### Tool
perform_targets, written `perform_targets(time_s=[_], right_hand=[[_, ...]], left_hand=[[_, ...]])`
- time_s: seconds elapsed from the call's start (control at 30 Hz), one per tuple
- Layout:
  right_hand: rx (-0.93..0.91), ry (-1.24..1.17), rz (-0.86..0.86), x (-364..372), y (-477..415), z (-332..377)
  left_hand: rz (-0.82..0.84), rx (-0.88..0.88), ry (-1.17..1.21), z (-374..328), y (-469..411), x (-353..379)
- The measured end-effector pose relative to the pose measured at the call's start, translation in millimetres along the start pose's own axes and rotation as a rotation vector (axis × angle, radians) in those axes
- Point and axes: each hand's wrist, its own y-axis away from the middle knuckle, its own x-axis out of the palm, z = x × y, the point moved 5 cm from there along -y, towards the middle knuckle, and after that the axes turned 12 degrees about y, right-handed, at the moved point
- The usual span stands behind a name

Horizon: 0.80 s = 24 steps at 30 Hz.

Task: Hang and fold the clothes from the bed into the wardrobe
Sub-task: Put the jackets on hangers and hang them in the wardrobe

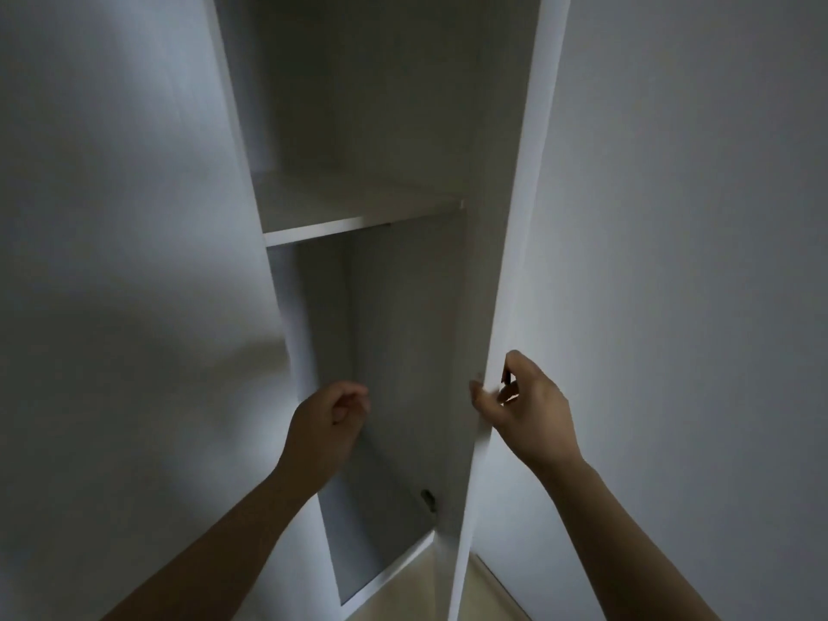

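Note:
A tall white wardrobe (278, 307) stands in front of me with its narrow compartment showing. A white shelf (354, 224) divides the compartment, and both levels hold nothing that I can see. My right hand (524, 410) grips the edge of the wardrobe door (672, 262), which stands ajar at the right, near a small dark handle (507, 377). My left hand (334, 419) hovers in front of the lower compartment with its fingers curled and nothing in it. No clothes or bed are in view.
A closed white door panel (112, 262) fills the left side. A small dark fitting (429, 497) sits low on the inner right wall. A strip of light wooden floor (484, 593) shows at the bottom. The scene is dim.

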Motion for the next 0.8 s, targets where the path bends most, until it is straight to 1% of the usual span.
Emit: perform_targets(time_s=[0.07,0.2,0.3,0.37,0.47,0.57,0.8], right_hand=[[0.031,0.001,-0.048,-8.5,6.6,-16.7],[0.041,0.021,-0.202,-31.0,12.6,-47.4],[0.122,0.011,-0.261,-45.3,11.8,-78.2],[0.211,-0.030,-0.264,-54.3,7.2,-102.5],[0.316,-0.076,-0.206,-65.9,-4.6,-141.0],[0.350,-0.069,-0.172,-75.6,-17.8,-172.2],[0.387,-0.047,-0.170,-85.6,-41.6,-215.5]], left_hand=[[0.032,-0.009,0.017,-4.8,-3.4,14.6],[0.076,-0.011,0.040,-13.4,-8.5,46.6],[0.125,0.013,0.054,-23.9,-13.4,74.4],[0.154,0.031,0.066,-33.2,-16.9,95.4],[0.194,0.039,0.081,-46.0,-21.0,128.6],[0.217,0.034,0.076,-52.7,-21.1,155.9],[0.229,0.035,0.079,-63.2,-24.9,194.5]])
